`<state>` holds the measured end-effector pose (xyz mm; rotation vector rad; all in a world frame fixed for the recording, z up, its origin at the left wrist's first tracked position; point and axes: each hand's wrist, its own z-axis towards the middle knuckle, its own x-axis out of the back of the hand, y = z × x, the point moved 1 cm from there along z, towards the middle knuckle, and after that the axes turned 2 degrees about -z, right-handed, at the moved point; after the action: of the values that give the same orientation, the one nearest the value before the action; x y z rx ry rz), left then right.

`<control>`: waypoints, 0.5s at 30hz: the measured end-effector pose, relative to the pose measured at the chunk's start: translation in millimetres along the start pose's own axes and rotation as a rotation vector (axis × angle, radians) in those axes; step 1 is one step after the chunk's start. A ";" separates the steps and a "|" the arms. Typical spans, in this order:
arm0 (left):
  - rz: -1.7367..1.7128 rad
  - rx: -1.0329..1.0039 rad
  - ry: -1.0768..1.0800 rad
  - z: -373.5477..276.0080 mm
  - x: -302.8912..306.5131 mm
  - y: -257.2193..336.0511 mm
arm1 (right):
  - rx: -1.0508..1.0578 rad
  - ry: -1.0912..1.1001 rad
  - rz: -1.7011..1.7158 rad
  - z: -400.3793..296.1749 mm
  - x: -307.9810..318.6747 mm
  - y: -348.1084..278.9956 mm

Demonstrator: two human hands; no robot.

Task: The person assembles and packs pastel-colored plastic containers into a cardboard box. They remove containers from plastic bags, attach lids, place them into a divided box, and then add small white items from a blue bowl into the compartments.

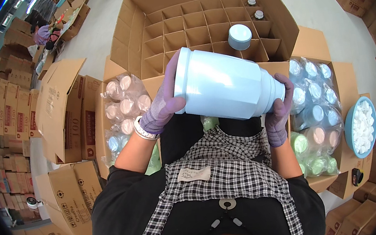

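Note:
Between my two hands lies a large light-blue vacuum flask body [222,82], tilted on its side, wide base to the left and stepped neck to the right. My left hand [168,98], in a purple glove, holds the base end. The gloved fingers of my right hand [279,108] grip the neck end. Just beyond, a light-blue cup-shaped lid [240,37] sits on the cardboard dividers [194,19] of an open carton. Two small clear pieces with white caps [258,14] stand in cells at the carton's right side.
An open carton at left holds bagged pink cups [127,107], with blue and green ones lower. Another at right holds bagged blue cups [314,92], pink and green ones. A blue basin [348,130] of white caps and a tape measure [357,177] lie further right. A person [43,34] works far left.

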<state>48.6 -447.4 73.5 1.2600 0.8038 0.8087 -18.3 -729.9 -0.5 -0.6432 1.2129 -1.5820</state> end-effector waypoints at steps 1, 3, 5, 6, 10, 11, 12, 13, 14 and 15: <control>-0.003 -0.011 0.005 -2.1 0.0 0.9 | 0.005 -0.016 0.000 -0.6 0.4 0.4; 0.003 -0.058 -0.018 -6.2 1.8 0.7 | 0.026 -0.028 0.016 -1.9 0.5 1.2; -0.016 -0.072 -0.007 -9.0 0.2 1.9 | 0.057 -0.019 0.049 -4.2 1.1 1.8; -0.038 -0.058 0.017 -11.5 -4.3 5.1 | 0.074 -0.004 0.067 -5.3 0.3 2.2; -0.244 0.090 0.078 -20.8 -10.0 11.8 | 0.156 0.069 0.010 -4.5 -3.5 -2.9; -0.269 0.108 0.083 -21.7 -10.3 12.6 | 0.152 0.068 0.010 -3.8 -3.2 -2.5; -0.239 0.094 0.076 -22.4 -9.7 13.1 | 0.145 0.069 0.009 -4.1 -3.0 -1.6; -0.217 0.088 0.068 -22.6 -9.4 14.0 | 0.145 0.068 0.000 -4.0 -2.7 -0.8; -0.195 0.082 0.060 -22.7 -9.2 14.9 | 0.146 0.068 -0.010 -3.5 -2.2 0.2; -0.179 0.085 0.051 -22.1 -9.0 16.9 | 0.146 0.068 -0.017 -3.1 -1.6 1.1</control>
<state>23.7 -442.5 88.1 1.2267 0.9861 0.6698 -19.9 -727.1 -2.4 -0.5107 1.1318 -1.7011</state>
